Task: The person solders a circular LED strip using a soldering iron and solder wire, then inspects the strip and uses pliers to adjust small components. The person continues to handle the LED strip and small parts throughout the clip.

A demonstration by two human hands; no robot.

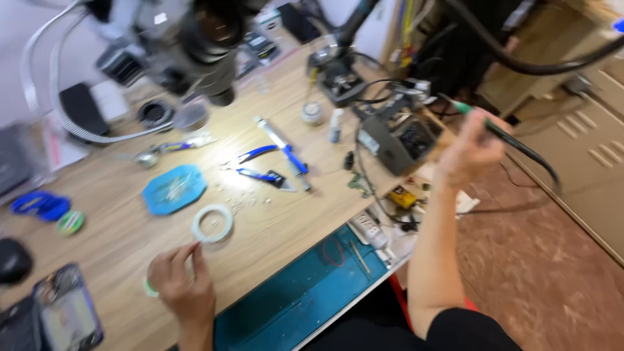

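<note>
My right hand (469, 148) is raised at the right edge of the wooden bench (273, 227) and grips a soldering iron (500, 133) with a green collar and a black cable. It hovers close to a grey soldering station (398, 140). My left hand (182, 283) rests on the bench near the front edge, fingers pinched together over something small and green; what it pinches is too blurred to tell. A white tape ring (212, 223) lies just beyond its fingertips.
A microscope head (201, 39) hangs over the bench's back. Blue-handled pliers (263, 166), a blue tray (174, 188), a teal mat (302, 296), opened phones (65, 315), small bottles (313, 112) and a blue cable coil (40, 205) lie about. Grey cabinets (578, 143) stand right.
</note>
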